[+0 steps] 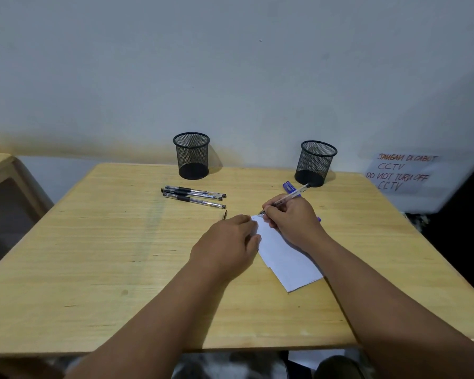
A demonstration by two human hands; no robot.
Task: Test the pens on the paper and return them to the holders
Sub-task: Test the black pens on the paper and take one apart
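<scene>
Seen from above, a person's two bare forearms reached forward over a pale wooden table [99,242] pushed against a plain white wall [230,64]. Near the middle of the table lay a white sheet of paper [288,258], turned at an angle to the table edge. The left hand [227,244] rested flat on the paper's upper left part, palm down, its fingers loosely spread and gripping nothing. The right hand [290,217] was closed around a clear-barrelled pen [292,195] in a writing grip; the pen's tip touched the paper's far corner, and its back end pointed up and away toward the right holder. Just behind the right hand, a blue pen [290,186] lay on the table, partly hidden, and a small bit of blue showed at the hand's right side. To the left, well apart from the paper, three black pens [193,196] lay side by side, nearly parallel, tips pointing right. At the far edge of the table stood two black wire-mesh pen holders, upright: the left holder [191,155] behind the black pens, the right holder [316,163] behind the blue pen. Neither showed any pens inside. On the wall at far right hung a handwritten sign [402,172] in red reading "JANGAN DI CABUT CCTV, DO NOT TURN OFF CCTV". Part of another wooden table [0,170] showed at the left edge.
</scene>
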